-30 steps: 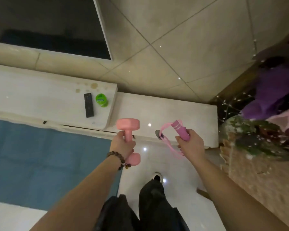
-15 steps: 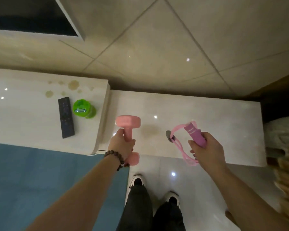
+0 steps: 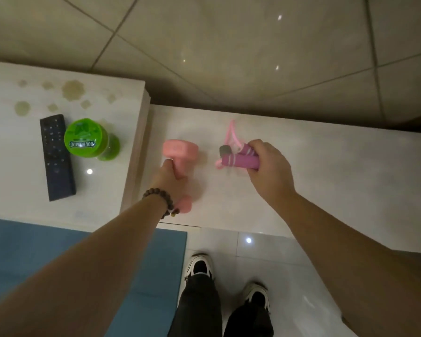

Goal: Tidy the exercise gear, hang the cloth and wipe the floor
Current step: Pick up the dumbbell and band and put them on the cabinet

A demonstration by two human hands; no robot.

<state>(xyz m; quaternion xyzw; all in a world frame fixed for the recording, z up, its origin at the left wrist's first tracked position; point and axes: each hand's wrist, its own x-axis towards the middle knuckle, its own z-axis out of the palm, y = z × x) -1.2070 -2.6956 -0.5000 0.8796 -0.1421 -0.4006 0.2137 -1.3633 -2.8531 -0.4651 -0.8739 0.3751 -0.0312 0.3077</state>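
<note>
Left hand grips matte pink dumbbell; right hand clutches cylindrical foam-handled jump rope.

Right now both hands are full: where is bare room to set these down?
Bare room: the lower ledge, right of the right hand. The raised ledge is crowded by the remote and green tub.

Single head view looks steeply down, close over the ledge

pink dumbbell upright — jump rope bundled, perhaps above ledge
</note>
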